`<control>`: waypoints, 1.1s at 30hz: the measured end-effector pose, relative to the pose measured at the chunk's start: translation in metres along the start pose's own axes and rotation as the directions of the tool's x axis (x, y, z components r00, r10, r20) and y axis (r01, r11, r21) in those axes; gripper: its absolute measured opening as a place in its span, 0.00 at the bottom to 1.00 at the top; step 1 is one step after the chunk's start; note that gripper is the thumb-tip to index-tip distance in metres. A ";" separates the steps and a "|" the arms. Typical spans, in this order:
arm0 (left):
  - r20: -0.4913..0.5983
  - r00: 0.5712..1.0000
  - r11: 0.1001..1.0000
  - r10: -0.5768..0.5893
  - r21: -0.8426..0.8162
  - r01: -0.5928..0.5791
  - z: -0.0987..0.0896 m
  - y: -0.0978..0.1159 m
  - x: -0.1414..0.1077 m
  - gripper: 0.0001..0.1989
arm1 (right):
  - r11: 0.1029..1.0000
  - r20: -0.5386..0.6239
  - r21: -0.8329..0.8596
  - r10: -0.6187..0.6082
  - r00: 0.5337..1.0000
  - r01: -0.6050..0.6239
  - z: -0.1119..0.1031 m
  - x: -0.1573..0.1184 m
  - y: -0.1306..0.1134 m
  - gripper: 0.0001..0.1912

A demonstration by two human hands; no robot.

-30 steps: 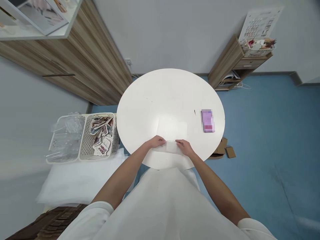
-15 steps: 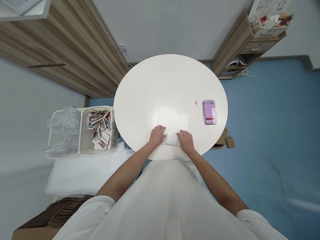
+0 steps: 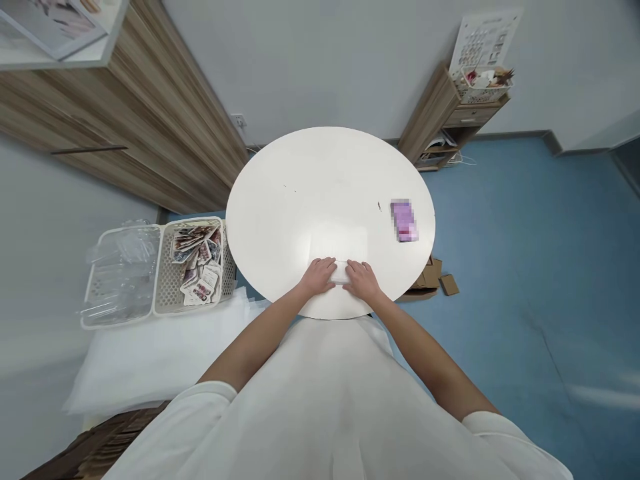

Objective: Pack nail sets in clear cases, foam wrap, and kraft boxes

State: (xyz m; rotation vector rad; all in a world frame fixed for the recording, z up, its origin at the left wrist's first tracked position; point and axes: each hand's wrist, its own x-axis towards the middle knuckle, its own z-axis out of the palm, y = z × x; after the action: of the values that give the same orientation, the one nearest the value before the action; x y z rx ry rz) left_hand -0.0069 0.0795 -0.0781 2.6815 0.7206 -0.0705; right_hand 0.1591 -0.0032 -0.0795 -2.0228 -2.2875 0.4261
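Pale walls and a blue floor point(image 3: 500, 233) surround the round white table point(image 3: 330, 173) in front of you. Your left hand point(image 3: 320, 276) is partly closed, its fingers curled along the far edge of a small white packet point(image 3: 341, 272) and its thumb near the close edge, so it grasps that end. Your right hand point(image 3: 361, 280) mirrors it, half closed on the packet's other end; how hard either hand presses, you cannot tell from here. The packet lies on the table near the edge closest to you, between your hands, its middle showing. Toward the table's right side sits a purple item point(image 3: 404, 221), blurred out and well apart from your right hand. Beyond the table's left edge, a white basket point(image 3: 167, 283) holds printed cards point(image 3: 201, 270), with white sheets point(image 3: 165, 360) just below it.
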 end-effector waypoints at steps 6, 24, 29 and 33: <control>0.013 0.999 0.992 -0.051 -0.111 0.052 -0.010 0.010 -0.007 0.21 | 0.994 0.091 0.106 0.012 0.996 -0.021 -0.015 -0.004 -0.008 0.20; 0.093 0.983 0.901 -0.158 -0.394 0.182 -0.040 -0.005 -0.029 0.20 | 0.898 0.157 0.395 0.140 0.978 -0.192 -0.033 -0.004 -0.008 0.16; 0.085 0.955 0.763 -0.283 -0.583 0.278 -0.039 -0.031 -0.029 0.15 | 0.767 0.199 0.540 0.284 0.938 -0.346 -0.030 0.014 0.000 0.16; 0.100 0.847 0.613 -0.521 -0.647 0.454 -0.024 -0.045 -0.026 0.10 | 0.690 0.207 0.581 0.389 0.898 -0.433 -0.019 0.028 0.008 0.15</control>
State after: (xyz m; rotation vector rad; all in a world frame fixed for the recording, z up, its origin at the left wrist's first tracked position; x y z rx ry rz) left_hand -0.0525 0.1118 -0.0667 1.7644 1.2353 0.1548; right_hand 0.1676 0.0285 -0.0669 -2.1269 -1.3841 1.1163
